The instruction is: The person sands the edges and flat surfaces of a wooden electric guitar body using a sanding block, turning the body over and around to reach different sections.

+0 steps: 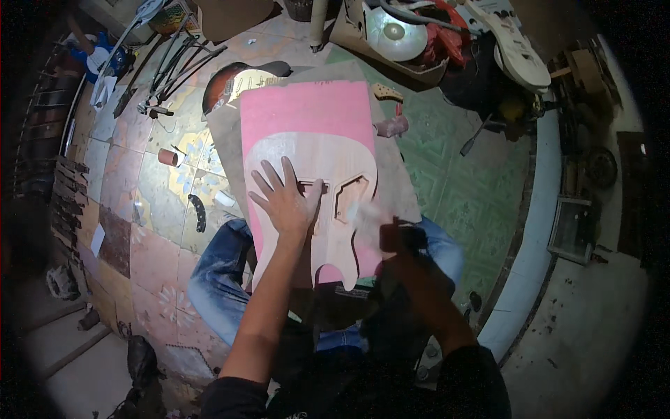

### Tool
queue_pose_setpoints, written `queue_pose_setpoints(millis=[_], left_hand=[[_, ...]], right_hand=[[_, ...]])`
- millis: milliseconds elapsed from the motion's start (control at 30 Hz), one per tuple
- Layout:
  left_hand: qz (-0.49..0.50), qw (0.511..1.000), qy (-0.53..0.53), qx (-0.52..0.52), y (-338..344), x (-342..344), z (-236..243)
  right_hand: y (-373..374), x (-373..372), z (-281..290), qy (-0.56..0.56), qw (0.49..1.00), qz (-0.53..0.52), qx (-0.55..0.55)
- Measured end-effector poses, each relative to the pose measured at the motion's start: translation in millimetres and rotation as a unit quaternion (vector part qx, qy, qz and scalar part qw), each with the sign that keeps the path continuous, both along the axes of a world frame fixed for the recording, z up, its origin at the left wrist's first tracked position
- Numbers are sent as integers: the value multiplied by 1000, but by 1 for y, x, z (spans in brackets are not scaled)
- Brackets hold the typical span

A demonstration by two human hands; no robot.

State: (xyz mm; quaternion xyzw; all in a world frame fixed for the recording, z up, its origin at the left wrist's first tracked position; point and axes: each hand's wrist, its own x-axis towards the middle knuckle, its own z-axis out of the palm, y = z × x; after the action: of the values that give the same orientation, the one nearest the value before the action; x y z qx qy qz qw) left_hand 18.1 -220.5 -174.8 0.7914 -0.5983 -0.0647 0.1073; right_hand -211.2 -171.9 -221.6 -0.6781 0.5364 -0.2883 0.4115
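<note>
One left hand (285,204) lies flat, fingers spread wide, on a pale unfinished guitar body (324,152). Said body, with routed cavities, rests on a pink board (305,105) between the person's knees. Right hand (384,227) is motion-blurred at the body's right side; its grip cannot be determined. A sunburst guitar (225,82) lies near the board's far left corner.

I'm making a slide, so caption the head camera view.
A left hand rests on a pale guitar body over a pink board, the right hand blurred near its edge.
</note>
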Motion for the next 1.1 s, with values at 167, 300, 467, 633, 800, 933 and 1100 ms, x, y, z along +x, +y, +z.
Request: queue_pose_setpoints(millis=[167, 300, 467, 633, 800, 933, 1100], left_hand=[[-35, 999, -3, -12, 1, 8, -5], [-42, 999, -24, -9, 1, 10, -2], [-44, 998, -48, -9, 2, 11, -7], [-56, 997, -43, 2, -4, 0, -7], [-55, 997, -45, -7, 2, 11, -12], [-54, 997, -57, -13, -1, 7, -11], [-50, 998, -42, -26, 0, 3, -8]], right_hand=[[-38, -6, -33, 219, 956, -105, -166], [47, 19, 21, 109, 970, 20, -218], [-76, -9, 26, 178, 952, -191, -157], [19, -15, -29, 92, 959, -206, -174], [22, -11, -4, 35, 966, -251, 54], [0, -17, 1, 207, 956, -208, -8], [-15, -32, -6, 80, 956, -281, -9]])
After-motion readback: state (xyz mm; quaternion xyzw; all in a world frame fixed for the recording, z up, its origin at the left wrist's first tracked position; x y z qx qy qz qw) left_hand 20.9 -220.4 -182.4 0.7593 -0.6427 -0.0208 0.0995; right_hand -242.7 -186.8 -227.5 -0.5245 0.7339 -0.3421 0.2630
